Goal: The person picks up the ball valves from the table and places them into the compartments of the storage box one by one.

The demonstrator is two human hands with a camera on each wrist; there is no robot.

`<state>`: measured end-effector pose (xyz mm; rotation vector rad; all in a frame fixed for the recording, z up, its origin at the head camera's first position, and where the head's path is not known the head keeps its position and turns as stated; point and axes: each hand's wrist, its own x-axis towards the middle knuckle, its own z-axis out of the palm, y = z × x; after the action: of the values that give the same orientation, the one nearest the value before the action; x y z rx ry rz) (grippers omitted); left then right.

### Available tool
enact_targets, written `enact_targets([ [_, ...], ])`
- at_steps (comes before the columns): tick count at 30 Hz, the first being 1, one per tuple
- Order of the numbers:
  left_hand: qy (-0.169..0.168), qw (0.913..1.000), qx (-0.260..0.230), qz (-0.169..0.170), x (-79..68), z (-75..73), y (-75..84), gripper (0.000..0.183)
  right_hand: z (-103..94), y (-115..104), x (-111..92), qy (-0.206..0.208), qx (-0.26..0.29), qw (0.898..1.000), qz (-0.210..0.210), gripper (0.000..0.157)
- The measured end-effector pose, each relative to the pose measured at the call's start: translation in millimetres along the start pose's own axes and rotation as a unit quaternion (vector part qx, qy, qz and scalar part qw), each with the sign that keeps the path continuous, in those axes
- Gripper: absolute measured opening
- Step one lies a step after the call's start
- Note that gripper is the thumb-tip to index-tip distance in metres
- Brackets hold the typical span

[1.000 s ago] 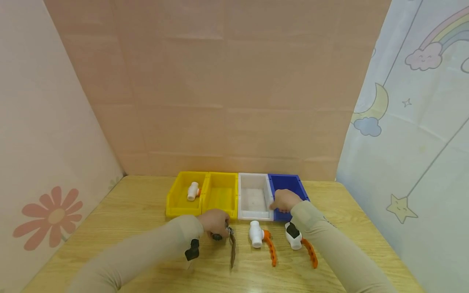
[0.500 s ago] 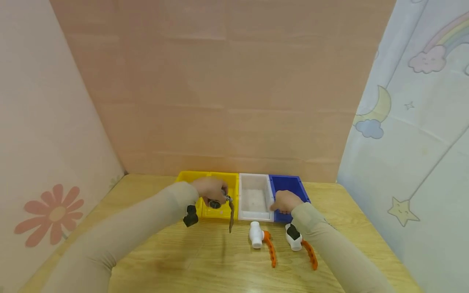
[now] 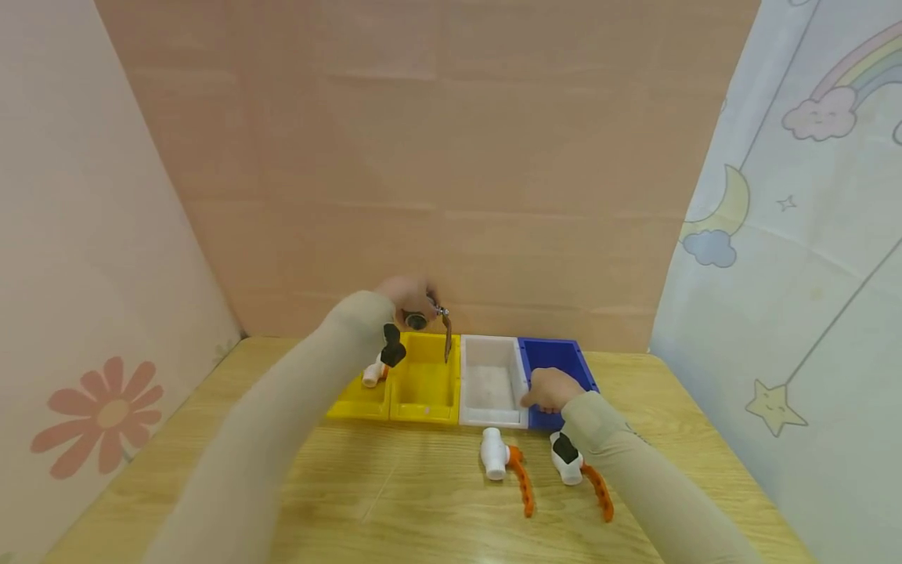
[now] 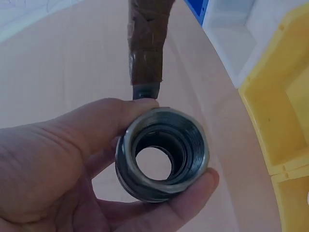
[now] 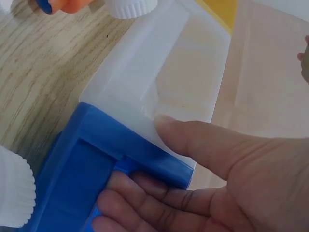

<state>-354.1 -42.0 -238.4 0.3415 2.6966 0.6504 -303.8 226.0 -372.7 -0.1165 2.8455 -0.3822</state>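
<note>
In the head view my left hand (image 3: 410, 298) is raised above the back of the yellow bins and grips a metal ball valve (image 4: 126, 170). The left wrist view shows thumb and fingers round its threaded body, the bore facing the camera. Its handle (image 4: 148, 48), wrapped in brown tape, points away from the hand. My right hand (image 3: 553, 389) is at the blue bin (image 3: 554, 352). Its thumb lies on the white bin's (image 3: 491, 381) side and its curled fingers reach inside the blue bin, pinching the adjoining walls.
Two yellow bins (image 3: 425, 384) join the row on the left; the outer one holds a white valve (image 3: 371, 376), partly hidden by the left sleeve. On the table before the bins lie a white valve with orange handle (image 3: 495, 456) and a similar one (image 3: 568, 468) beside the right sleeve.
My left hand has lifted the metal ball valve from the table before the bins, up and away over the yellow bins to their back. The right hand stays in place.
</note>
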Motion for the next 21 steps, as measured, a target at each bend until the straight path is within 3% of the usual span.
enact_targets([
  [1,0.007,1.0,0.003,0.005,18.0,1.8,-8.5,0.017,0.0,1,0,0.0,0.0,1.0,-0.002,0.029],
  [4,0.031,0.9985,0.046,-0.001,34.6,7.2,-10.6,0.016,-0.5,2,0,0.001,-0.001,1.0,-0.007,0.029],
  [7,0.065,0.994,0.088,-0.004,86.2,20.1,-33.3,0.011,-1.4,3,-1,0.001,-0.002,1.0,-0.007,0.03],
  [8,0.073,0.9927,0.096,-0.011,89.2,23.8,-33.4,0.01,-1.2,3,-1,0.001,-0.002,1.0,-0.006,0.03],
  [11,0.095,0.991,0.095,-0.011,133.0,39.1,-57.6,0.008,-0.8,3,-2,-0.001,-0.003,1.0,-0.003,0.03],
  [13,0.102,0.9905,0.091,-0.014,138.4,47.7,-61.2,0.006,-0.1,3,-3,-0.001,-0.006,1.0,-0.004,0.03],
  [14,0.107,0.9894,0.098,-0.012,126.3,51.2,-56.6,0.005,0.1,3,-3,-0.002,-0.006,1.0,-0.003,0.03],
  [20,0.11,0.9883,0.103,-0.023,88.2,65.7,-34.5,0.011,1.4,4,-5,-0.002,-0.008,1.0,-0.002,0.03],
  [21,0.106,0.9892,0.096,-0.03,89.8,67.8,-33.3,0.01,1.7,5,-5,-0.002,-0.01,1.0,-0.005,0.03],
])
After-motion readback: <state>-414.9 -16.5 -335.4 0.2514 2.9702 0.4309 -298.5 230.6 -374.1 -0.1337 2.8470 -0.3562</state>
